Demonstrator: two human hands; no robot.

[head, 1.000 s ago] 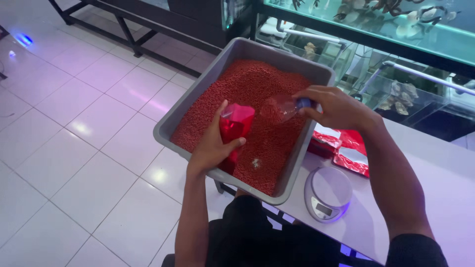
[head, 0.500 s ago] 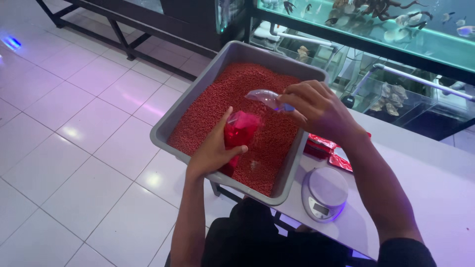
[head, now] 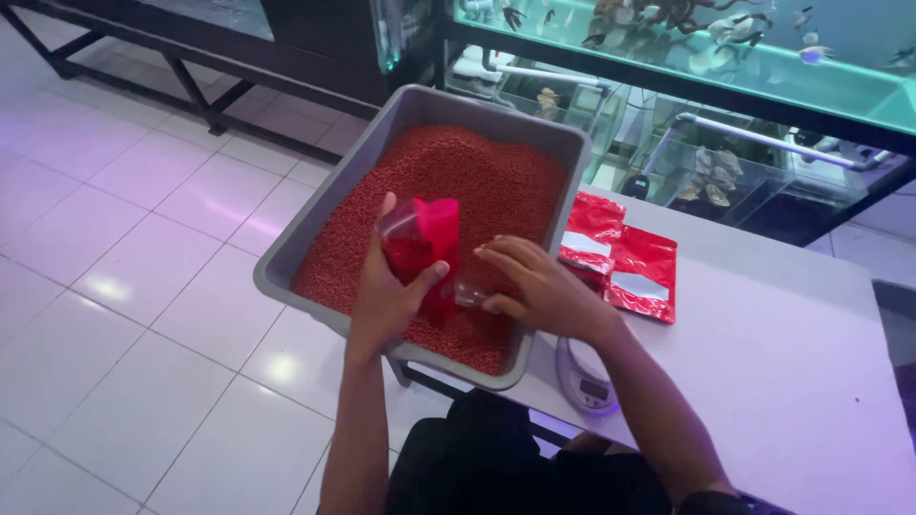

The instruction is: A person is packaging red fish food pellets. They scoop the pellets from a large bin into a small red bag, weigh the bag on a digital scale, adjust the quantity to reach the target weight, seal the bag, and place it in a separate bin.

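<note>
Moved: the right hand [head: 534, 286] has come down from above the red pouch [head: 420, 250] and now lies low on the pellets beside it, while the pouch stays upright.
Tray: a grey tray [head: 315, 215] of red pellets [head: 468, 181] sits at the table's left edge.
Left hand: the left hand [head: 386, 300] wraps the pouch from behind, thumb on its front, fingers clamped round it.
Pouch: it stands in the pellets, mouth up, between both hands.
Right hand: fingers curl over a small clear scoop [head: 469, 296], pressed at the pouch's foot.
Table: a white table [head: 763, 353] carries flat red pouches [head: 625, 257] and a small scale [head: 584, 377].
</note>
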